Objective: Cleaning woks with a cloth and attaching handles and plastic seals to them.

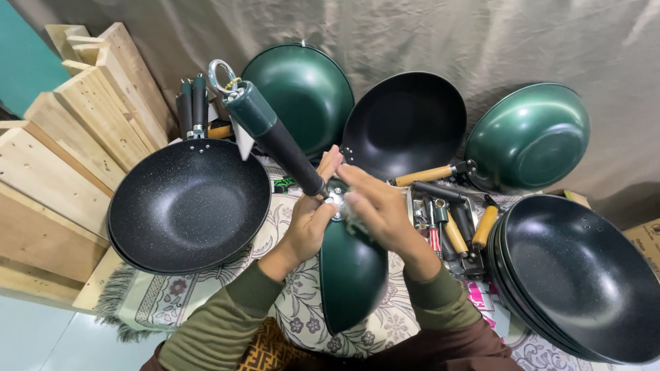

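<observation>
Head view: handle-fitting step, by the look of it. Green wok (352, 271) held on edge at centre, over the patterned cloth (172, 302). Left hand (309, 223) is wrapped tight round the joint where the black-green handle (278, 141) meets the rim. Right hand (378, 206) has its fingers pinched on the bracket (337, 199), just beside the left fingers. Next move likely needs the handle steady while the fastener seats. Loose handles (447, 220) lie right, a black wok (189, 206) left.
</observation>
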